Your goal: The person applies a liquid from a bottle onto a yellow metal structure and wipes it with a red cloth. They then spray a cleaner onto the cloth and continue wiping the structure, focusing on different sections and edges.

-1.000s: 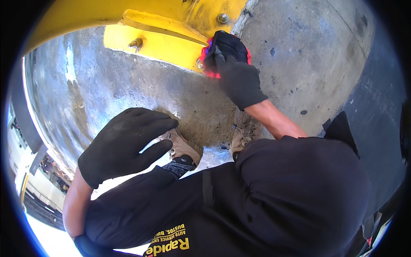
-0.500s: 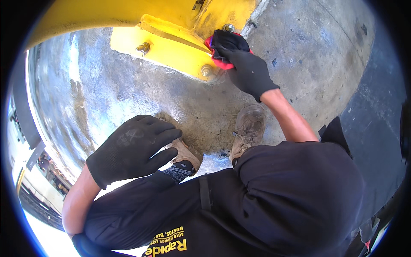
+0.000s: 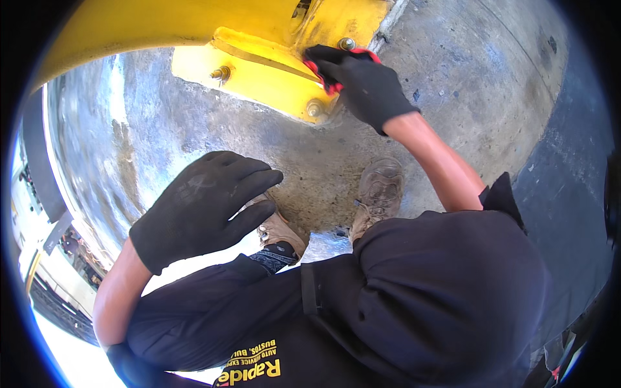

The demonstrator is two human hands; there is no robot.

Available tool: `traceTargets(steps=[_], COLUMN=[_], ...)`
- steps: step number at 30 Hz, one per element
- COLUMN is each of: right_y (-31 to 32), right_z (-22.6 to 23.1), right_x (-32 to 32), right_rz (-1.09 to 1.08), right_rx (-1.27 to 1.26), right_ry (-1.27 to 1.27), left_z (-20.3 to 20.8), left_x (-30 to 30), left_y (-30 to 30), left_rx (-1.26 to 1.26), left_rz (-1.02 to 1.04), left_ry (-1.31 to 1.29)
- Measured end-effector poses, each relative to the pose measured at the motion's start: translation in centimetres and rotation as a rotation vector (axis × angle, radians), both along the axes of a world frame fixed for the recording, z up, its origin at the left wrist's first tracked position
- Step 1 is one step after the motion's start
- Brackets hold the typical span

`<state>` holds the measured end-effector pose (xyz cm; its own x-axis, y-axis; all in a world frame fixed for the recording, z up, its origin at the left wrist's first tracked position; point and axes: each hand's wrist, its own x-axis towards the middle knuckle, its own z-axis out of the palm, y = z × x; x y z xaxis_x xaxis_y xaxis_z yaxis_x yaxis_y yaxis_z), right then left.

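Observation:
My right hand point(image 3: 372, 87), in a black glove, presses a black and red cloth point(image 3: 330, 85) against the yellow steel base plate point(image 3: 259, 94), beside its upright rib. Part of the cloth is hidden under my fingers. Close by are a far bolt point(image 3: 347, 44) and a near bolt point(image 3: 314, 108); a third bolt point(image 3: 220, 73) stands at the plate's left end. My left hand point(image 3: 204, 207), gloved in black as well, hovers above my left knee and shoe with its fingers apart and nothing in it.
A large yellow beam point(image 3: 149, 22) rises from the plate at the upper left. Stained concrete floor point(image 3: 453, 90) surrounds the plate, with a dark strip point(image 3: 556, 194) along the right. My brown shoes point(image 3: 380, 191) stand just this side of the plate.
My right hand has slid the cloth slightly left along the plate and rib, and the cloth looks more bunched. My left hand has lifted slightly away from me, still empty.

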<state>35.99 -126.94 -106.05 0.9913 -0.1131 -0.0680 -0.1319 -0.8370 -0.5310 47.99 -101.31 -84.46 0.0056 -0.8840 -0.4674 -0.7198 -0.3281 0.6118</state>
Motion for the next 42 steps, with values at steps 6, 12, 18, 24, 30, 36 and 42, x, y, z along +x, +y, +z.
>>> traceTargets(steps=[6,12,18,24,30,36,42], right_y=[1.5,0.4,1.0,-3.3,-4.6,-3.2,-4.1], right_z=[0.6,-0.9,-1.3,3.1,8.1,1.5,3.2], right_x=[2.2,-2.1,0.1,-5.8,-1.2,3.8,7.5], right_rz=[-0.032,-0.008,-0.050,-0.326,-0.193,0.368,0.078], right_rx=[0.055,-0.109,-0.049,0.643,-0.104,-0.097,0.152], right_ry=[0.101,0.070,0.009,0.169,-0.545,-0.094,0.235], left_z=[-1.3,-1.4,-2.2,-1.1,-1.4,-1.1,-1.4], left_x=[-0.8,-0.9,-1.8,-1.8,-2.3,-2.2,-2.5], left_y=[0.4,-0.1,-0.2,0.0,1.1,0.7,1.8], left_rx=[0.240,-0.032,0.210,-0.033,0.100,0.137,0.197], left_rz=[-0.273,-0.062,-0.297,-0.081,-0.179,-0.173,-0.177], left_ry=[0.073,-0.081,0.055,-0.148,-0.020,0.020,0.080])
